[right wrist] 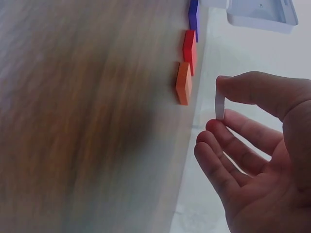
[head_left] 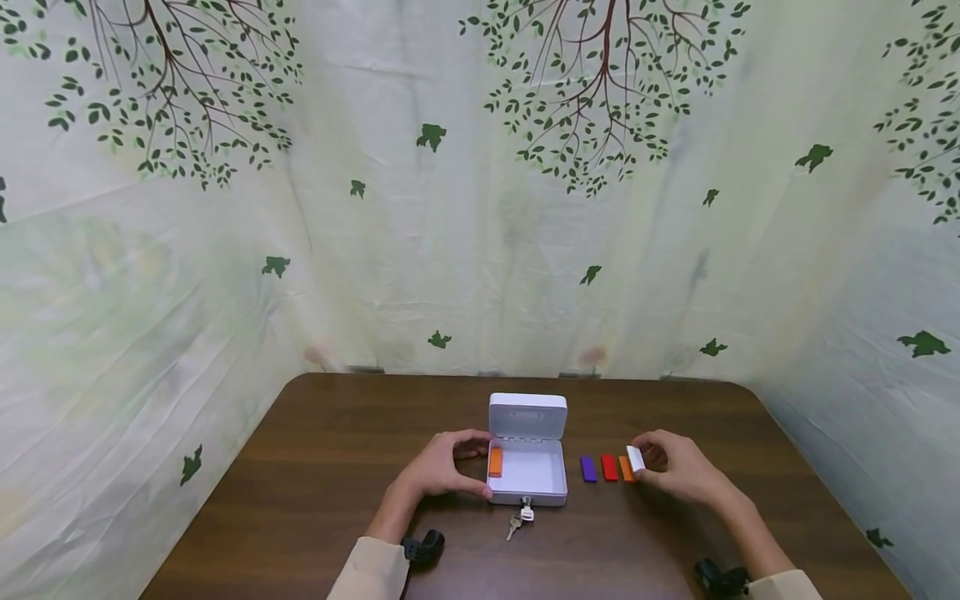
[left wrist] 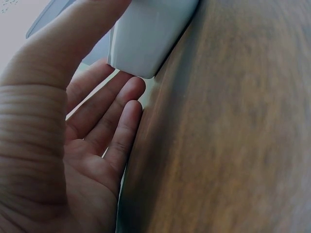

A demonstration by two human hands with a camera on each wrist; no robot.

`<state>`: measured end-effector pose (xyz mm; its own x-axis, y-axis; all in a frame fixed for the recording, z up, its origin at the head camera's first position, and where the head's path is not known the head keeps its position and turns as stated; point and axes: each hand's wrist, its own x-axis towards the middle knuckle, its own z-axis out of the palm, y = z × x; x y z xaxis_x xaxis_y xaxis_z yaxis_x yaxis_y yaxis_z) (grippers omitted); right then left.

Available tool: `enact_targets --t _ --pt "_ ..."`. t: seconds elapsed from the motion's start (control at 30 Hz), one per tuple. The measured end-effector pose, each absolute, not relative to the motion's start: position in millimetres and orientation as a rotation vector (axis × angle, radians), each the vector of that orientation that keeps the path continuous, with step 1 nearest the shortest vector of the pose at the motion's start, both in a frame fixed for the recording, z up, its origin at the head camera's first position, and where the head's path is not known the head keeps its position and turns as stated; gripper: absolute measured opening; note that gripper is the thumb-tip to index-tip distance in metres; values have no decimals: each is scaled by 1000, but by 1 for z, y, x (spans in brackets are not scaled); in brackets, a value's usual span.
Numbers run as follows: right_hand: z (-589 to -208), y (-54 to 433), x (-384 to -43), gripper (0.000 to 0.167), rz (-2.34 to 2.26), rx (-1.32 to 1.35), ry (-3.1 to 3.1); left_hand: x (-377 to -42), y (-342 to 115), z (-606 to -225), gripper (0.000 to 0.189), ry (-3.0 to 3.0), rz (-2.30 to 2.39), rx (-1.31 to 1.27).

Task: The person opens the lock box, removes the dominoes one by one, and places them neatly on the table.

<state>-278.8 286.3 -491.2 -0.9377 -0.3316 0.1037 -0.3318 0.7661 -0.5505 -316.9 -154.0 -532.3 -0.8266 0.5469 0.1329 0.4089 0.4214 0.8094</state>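
A small white cash box stands on the table with its lid raised. Inside it, along the left wall, lies an orange block. My left hand holds the box by its left side, thumb at the front corner and fingers towards the back. My right hand pinches a white block between thumb and fingertips, above the table. Left of that block lie a second orange block, a red block and a purple block in a row.
A key with a white tag hangs from the lock at the box's front. The brown wooden table reaches back to a white curtain printed with leaves and branches.
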Motion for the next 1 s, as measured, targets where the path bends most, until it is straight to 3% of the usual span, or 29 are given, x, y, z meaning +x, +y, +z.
enact_targets --t 1.0 --pt "-500 301 -277 40 940 499 -3044 -315 -154 -530 81 2525 1349 855"
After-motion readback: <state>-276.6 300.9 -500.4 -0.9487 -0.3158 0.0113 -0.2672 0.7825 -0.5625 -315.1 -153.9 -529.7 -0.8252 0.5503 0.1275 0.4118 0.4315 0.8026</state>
